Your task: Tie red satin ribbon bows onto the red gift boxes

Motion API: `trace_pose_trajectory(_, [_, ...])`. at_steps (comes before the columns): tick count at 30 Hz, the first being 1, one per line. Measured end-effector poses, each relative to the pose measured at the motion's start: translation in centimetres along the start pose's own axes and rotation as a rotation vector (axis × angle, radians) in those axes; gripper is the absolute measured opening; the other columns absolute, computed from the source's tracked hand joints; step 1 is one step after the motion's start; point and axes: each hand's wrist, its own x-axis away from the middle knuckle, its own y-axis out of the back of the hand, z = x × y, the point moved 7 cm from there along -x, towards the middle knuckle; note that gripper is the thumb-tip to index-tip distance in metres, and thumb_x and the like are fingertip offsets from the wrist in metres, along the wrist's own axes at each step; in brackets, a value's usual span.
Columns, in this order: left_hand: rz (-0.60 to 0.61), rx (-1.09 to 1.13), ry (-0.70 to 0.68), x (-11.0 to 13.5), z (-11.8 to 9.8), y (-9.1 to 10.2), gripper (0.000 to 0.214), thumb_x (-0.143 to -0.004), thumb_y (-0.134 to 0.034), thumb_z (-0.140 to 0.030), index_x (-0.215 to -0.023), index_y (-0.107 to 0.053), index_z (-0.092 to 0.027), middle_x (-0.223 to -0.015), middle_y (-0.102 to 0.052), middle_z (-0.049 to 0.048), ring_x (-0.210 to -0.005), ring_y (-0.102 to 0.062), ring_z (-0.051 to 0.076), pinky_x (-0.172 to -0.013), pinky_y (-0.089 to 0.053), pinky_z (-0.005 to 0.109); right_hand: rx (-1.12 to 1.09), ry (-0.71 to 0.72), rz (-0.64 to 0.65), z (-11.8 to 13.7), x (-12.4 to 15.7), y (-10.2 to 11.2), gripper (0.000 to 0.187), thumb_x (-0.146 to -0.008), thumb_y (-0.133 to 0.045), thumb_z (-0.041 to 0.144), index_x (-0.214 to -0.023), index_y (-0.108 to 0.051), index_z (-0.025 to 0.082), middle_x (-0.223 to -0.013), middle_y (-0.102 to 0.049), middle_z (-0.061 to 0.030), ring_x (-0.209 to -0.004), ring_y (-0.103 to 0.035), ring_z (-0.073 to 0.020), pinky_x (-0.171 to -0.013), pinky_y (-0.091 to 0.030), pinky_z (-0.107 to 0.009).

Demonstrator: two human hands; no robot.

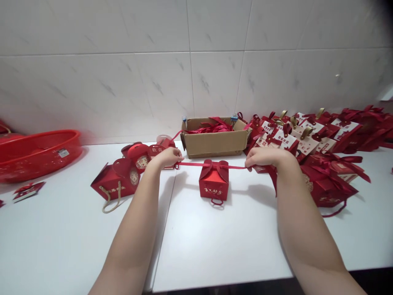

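A small red gift box (214,185) with gold lettering stands on the white table (215,246) in the middle. A thin red ribbon (192,164) runs taut across its folded top, stretched out to both sides. My left hand (167,157) is closed on the ribbon's left end. My right hand (260,157) is closed on the right end. Both hands hover just above the table, one on each side of the box at the height of its top.
An open cardboard box (215,141) of red ribbons stands behind against the tiled wall. Several red gift bags and boxes (319,143) are piled at the right. More red boxes (118,178) lie at the left, beyond them a red plastic basin (37,153).
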Motion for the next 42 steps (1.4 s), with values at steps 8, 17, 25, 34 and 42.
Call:
trace_pose_trajectory(8, [-0.09,-0.039,0.016,1.1,-0.2,1.7,0.018,-0.061,-0.068,-0.037,-0.062,-0.061,-0.02,-0.059,-0.06,0.0027,-0.05,-0.051,0.016,-0.048,-0.035,0.025,-0.024,0.082,-0.04,0.2,0.6,0.5,0.013,-0.068,-0.06,0.022,-0.077,-0.066,0.017,-0.05,-0.055,0.0008,-0.042,-0.046,-0.0102,-0.041,-0.034,-0.023])
trace_pose_trajectory(17, [-0.498,0.721,-0.256,6.2,-3.9,7.2,0.018,-0.068,-0.069,-0.033,-0.071,-0.06,-0.017,-0.059,-0.056,-0.0015,-0.044,-0.047,0.007,-0.041,-0.034,0.017,-0.532,0.486,-0.225,3.0,4.4,2.8,0.032,-0.074,-0.066,0.032,-0.104,-0.059,0.022,-0.065,-0.065,-0.0008,-0.056,-0.06,-0.0134,-0.05,-0.045,-0.024])
trace_pose_trajectory(25, [-0.252,1.342,-0.426,8.2,-6.4,7.6,0.007,-0.077,-0.062,-0.021,-0.071,-0.061,-0.017,-0.07,-0.065,0.001,-0.054,-0.056,0.007,-0.044,-0.043,0.015,-1.009,0.702,-0.236,4.8,3.8,3.8,0.016,-0.074,-0.065,0.026,-0.087,-0.067,0.016,-0.075,-0.069,-0.0045,-0.057,-0.061,-0.011,-0.053,-0.048,-0.023])
trace_pose_trajectory(34, [-0.235,1.422,-0.46,8.2,-10.1,4.9,0.008,-0.078,-0.063,-0.027,-0.079,-0.064,-0.018,-0.087,-0.071,0.0019,-0.058,-0.061,0.007,-0.053,-0.048,0.017,-0.869,0.67,-0.657,5.8,4.1,4.4,0.023,-0.071,-0.068,0.036,-0.084,-0.064,0.018,-0.067,-0.065,-0.0007,-0.046,-0.052,-0.0086,-0.044,-0.038,-0.022])
trace_pose_trajectory(42, [-0.419,1.336,-0.548,7.9,-13.1,5.1,0.021,-0.07,-0.069,-0.035,-0.079,-0.057,-0.02,-0.091,-0.069,0.0008,-0.056,-0.058,0.006,-0.044,-0.037,0.016,-0.855,0.675,-1.033,6.3,4.5,4.9,0.019,-0.075,-0.064,0.034,-0.08,-0.061,0.017,-0.07,-0.059,0.0001,-0.059,-0.05,-0.0102,-0.054,-0.039,-0.022])
